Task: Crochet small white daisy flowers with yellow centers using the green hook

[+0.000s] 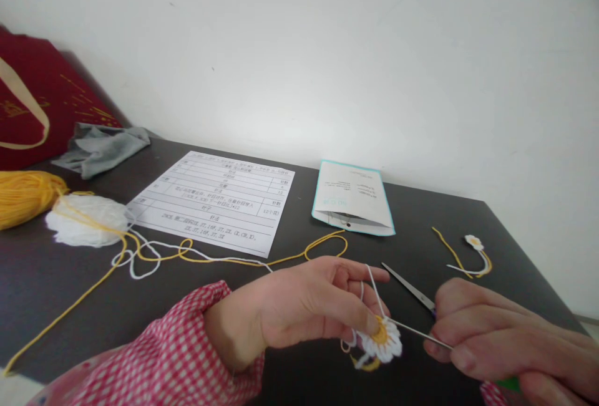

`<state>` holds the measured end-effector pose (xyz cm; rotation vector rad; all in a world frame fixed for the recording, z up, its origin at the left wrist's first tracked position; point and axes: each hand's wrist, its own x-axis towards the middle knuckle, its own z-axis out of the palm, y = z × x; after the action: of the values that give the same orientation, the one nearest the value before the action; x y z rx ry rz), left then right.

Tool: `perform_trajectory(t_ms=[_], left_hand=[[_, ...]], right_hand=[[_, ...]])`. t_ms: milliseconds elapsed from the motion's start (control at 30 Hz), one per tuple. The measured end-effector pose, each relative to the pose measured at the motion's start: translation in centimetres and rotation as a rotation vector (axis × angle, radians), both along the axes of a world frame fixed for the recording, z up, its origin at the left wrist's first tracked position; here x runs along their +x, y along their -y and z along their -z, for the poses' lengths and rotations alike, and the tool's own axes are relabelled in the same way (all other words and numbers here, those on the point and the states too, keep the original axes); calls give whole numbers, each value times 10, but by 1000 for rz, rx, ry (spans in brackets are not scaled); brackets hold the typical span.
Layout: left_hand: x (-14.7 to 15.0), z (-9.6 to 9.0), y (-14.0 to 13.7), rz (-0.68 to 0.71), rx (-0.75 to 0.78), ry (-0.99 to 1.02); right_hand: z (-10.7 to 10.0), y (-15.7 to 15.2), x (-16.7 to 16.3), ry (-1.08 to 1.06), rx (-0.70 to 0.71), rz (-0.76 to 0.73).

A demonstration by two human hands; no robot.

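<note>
Grasped a thin metal hook (416, 332) with green handle (509, 383) in the right grip (500, 331), tip at the edge of a crocheted flower (384, 337). Pinched that flower above the near tabletop (421, 209) between thumb (362, 314) and fingers (369, 292) of the left grip (318, 303), white strand (376, 292) running taut to the forefinger (369, 271). Had, by all appearances, plump white petals (393, 348) round most of the yellow centre (382, 333), but strand drawn to the hook and tails (367, 366) dangling, so probably not yet fastened off. Could not tell about any join under the thumb. Saw slim steel scissors (412, 290) just beyond, partly behind the right grip; farther out, a small flower (474, 242), seemingly complete, with curled ends (490, 264). Noted a fluffy white ball (84, 224), smooth yellow skein (28, 197), flat printed sheet (215, 200) and pale turquoise-edged pouch (352, 191) on matt dark tabletop. Found crumpled grey cloth (110, 147) beside a stiff red bag (42, 91) at far left, before the plain wall (299, 50).
</note>
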<state>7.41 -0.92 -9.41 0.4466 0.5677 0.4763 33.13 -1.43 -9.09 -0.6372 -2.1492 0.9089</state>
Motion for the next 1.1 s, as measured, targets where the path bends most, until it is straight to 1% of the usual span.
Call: perform_trajectory(t_ms=[100, 200, 267, 400, 500, 600, 667, 700, 767, 867, 967, 1000, 1033, 1100], left_hand=[[0, 1, 0, 28, -16, -5], [1, 2, 1, 67, -22, 28], [1, 4, 1, 86, -20, 63], [2, 6, 2, 98, -15, 94], [2, 5, 2, 95, -9, 84], [4, 0, 5, -8, 46, 5], [7, -4, 7, -125, 102, -68], [8, -6, 7, -192, 130, -104], [12, -7, 8, -322, 193, -161], [19, -3, 10, -436, 273, -231], [25, 4, 13, -471, 299, -286], [26, 6, 14, -466, 304, -299], [27, 7, 14, -461, 300, -307], [26, 7, 13, -440, 273, -305]], right_hand=[[3, 8, -4, -98, -103, 86], [1, 19, -15, -170, -263, 199], [-2, 22, -23, -238, -369, 239], [-8, 19, -39, -391, -506, 197], [-10, 14, -47, -441, -598, 198], [-8, 12, -52, -484, -686, 248], [-5, 13, -54, -513, -722, 273], [-3, 14, -56, -521, -714, 286], [1, 17, -57, -518, -631, 326], [6, 24, -57, -393, -371, 402], [6, 30, -55, -98, -50, 463], [5, 30, -55, 19, 84, 445], [4, 30, -55, 150, 215, 381], [2, 28, -57, 279, 463, 376]])
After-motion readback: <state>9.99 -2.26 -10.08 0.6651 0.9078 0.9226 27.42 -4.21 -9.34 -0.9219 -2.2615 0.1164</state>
